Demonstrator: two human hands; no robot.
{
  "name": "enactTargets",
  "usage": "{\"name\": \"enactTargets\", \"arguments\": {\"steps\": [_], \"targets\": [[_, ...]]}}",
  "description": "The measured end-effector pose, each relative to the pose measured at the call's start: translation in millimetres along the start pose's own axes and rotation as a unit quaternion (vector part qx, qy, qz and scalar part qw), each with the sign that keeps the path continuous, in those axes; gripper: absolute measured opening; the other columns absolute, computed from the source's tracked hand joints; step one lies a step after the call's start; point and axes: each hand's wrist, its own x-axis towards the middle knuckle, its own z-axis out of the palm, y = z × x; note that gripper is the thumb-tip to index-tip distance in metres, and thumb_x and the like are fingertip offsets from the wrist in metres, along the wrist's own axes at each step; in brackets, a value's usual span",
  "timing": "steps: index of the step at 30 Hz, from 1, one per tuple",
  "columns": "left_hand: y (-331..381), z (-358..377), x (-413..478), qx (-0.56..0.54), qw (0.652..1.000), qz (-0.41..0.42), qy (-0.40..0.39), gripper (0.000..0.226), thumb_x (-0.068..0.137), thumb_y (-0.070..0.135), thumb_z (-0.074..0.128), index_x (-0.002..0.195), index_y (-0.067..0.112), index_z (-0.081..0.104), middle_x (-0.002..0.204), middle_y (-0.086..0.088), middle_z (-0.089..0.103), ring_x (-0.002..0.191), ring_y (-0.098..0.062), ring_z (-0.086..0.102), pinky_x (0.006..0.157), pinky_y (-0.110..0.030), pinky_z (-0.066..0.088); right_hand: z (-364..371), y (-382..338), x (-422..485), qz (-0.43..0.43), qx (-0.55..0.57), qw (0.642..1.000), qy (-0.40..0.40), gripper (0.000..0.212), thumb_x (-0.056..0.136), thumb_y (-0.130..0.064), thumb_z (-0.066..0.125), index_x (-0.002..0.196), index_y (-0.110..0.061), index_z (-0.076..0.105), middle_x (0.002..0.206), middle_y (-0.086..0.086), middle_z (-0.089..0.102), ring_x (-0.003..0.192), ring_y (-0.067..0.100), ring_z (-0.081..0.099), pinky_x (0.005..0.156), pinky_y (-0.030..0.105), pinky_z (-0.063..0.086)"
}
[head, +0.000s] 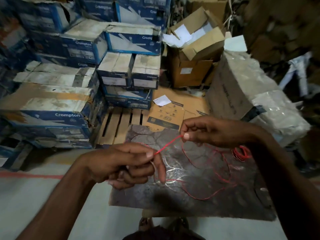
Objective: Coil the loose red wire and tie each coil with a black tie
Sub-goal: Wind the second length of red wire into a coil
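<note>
A thin red wire [167, 144] runs taut between my two hands above a dark grey mat [190, 201]. My left hand [128, 165] pinches one end between thumb and forefinger, the other fingers curled under. My right hand [207, 131] pinches the wire higher up and to the right. Slack red wire [216, 193] lies in loose loops on the mat below my right hand. A small red coil [241, 153] lies at the mat's right side, partly hidden by my right forearm. No black tie is visible.
Stacked blue and white Crompton boxes [69, 115] fill the left and back. A wooden pallet [119, 125] and flat orange cardboard [173, 111] lie behind the mat. Open brown cartons [192, 49] and a plastic-wrapped grey box [251, 94] stand at the right. A red line [31, 175] marks the pale floor.
</note>
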Motion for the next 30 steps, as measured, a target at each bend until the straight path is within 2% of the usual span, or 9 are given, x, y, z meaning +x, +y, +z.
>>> {"name": "enactTargets", "arguments": {"steps": [6, 9, 14, 18, 20, 23, 25, 27, 30], "targets": [[44, 36, 48, -0.109, 0.970, 0.209, -0.065, 0.041, 0.106, 0.025, 0.042, 0.129, -0.005, 0.058, 0.058, 0.002, 0.012, 0.049, -0.011, 0.011, 0.046, -0.028, 0.014, 0, 5, -5, -0.069, -0.113, 0.974, 0.183, 0.034, 0.109, -0.037, 0.041, 0.085, -0.023, 0.060, 0.076, -0.015, 0.058, 0.070, 0.009, 0.059, 0.067, 0.025, 0.047], [69, 48, 66, -0.127, 0.948, 0.287, -0.058, 0.047, 0.105, 0.029, 0.037, 0.132, -0.004, 0.057, 0.057, 0.005, 0.009, 0.049, -0.010, 0.007, 0.047, -0.027, 0.011, 10, 18, -6, -0.099, -0.062, 0.956, 0.269, 0.036, 0.110, -0.031, 0.039, 0.083, -0.017, 0.058, 0.076, -0.012, 0.056, 0.071, 0.009, 0.055, 0.068, 0.027, 0.046], [103, 62, 94, -0.062, 0.934, 0.351, 0.035, 0.056, 0.103, 0.035, 0.026, 0.145, 0.002, 0.043, 0.054, 0.007, 0.005, 0.045, -0.007, 0.004, 0.046, -0.025, 0.006, 59, 41, 5, -0.105, 0.058, 0.930, 0.346, 0.028, 0.110, -0.021, 0.036, 0.091, -0.019, 0.055, 0.084, -0.003, 0.056, 0.081, 0.012, 0.055, 0.079, 0.024, 0.044], [114, 60, 111, -0.002, 0.920, 0.353, 0.170, 0.051, 0.111, 0.034, 0.021, 0.154, 0.012, 0.037, 0.057, 0.006, 0.029, 0.047, -0.006, 0.020, 0.045, -0.022, 0.016, 109, 55, 16, -0.054, 0.238, 0.880, 0.407, 0.027, 0.109, -0.027, 0.036, 0.093, -0.015, 0.055, 0.088, -0.003, 0.058, 0.093, 0.021, 0.063, 0.096, 0.039, 0.053], [113, 54, 119, 0.009, 0.912, 0.336, 0.235, 0.047, 0.110, 0.035, 0.029, 0.151, 0.016, 0.043, 0.068, 0.005, 0.048, 0.051, -0.005, 0.032, 0.043, -0.019, 0.021, 125, 57, 15, -0.024, 0.297, 0.869, 0.394, 0.029, 0.112, -0.026, 0.035, 0.096, -0.012, 0.054, 0.080, -0.004, 0.055, 0.074, 0.017, 0.059, 0.081, 0.044, 0.060], [107, 47, 131, -0.012, 0.918, 0.280, 0.281, 0.044, 0.108, 0.039, 0.037, 0.148, 0.023, 0.048, 0.093, -0.003, 0.071, 0.063, -0.009, 0.059, 0.040, -0.016, 0.041, 135, 62, 6, 0.007, 0.281, 0.890, 0.360, 0.028, 0.113, -0.026, 0.034, 0.100, -0.017, 0.057, 0.067, -0.010, 0.048, 0.052, 0.004, 0.041, 0.048, 0.024, 0.044], [103, 41, 137, -0.035, 0.929, 0.239, 0.282, 0.045, 0.107, 0.042, 0.035, 0.149, 0.029, 0.044, 0.117, -0.011, 0.073, 0.090, -0.021, 0.074, 0.051, -0.027, 0.058, 130, 63, -4, 0.020, 0.192, 0.922, 0.335, 0.030, 0.113, -0.029, 0.035, 0.096, -0.026, 0.060, 0.063, -0.012, 0.049, 0.053, 0.000, 0.041, 0.054, 0.021, 0.035], [100, 32, 139, -0.061, 0.940, 0.216, 0.259, 0.049, 0.106, 0.047, 0.034, 0.153, 0.036, 0.036, 0.135, -0.018, 0.064, 0.115, -0.035, 0.068, 0.065, -0.042, 0.063, 120, 61, -19, 0.029, 0.090, 0.956, 0.278, 0.029, 0.111, -0.030, 0.038, 0.097, -0.028, 0.063, 0.065, -0.013, 0.049, 0.060, 0.003, 0.044, 0.060, 0.026, 0.036], [101, 21, 140, -0.079, 0.943, 0.201, 0.255, 0.051, 0.106, 0.054, 0.028, 0.154, 0.039, 0.032, 0.130, -0.015, 0.068, 0.111, -0.031, 0.071, 0.062, -0.042, 0.064, 101, 58, -46, 0.051, -0.041, 0.979, 0.196, 0.027, 0.110, -0.036, 0.040, 0.104, -0.031, 0.067, 0.066, -0.017, 0.054, 0.061, 0.003, 0.045, 0.062, 0.024, 0.036]]}}
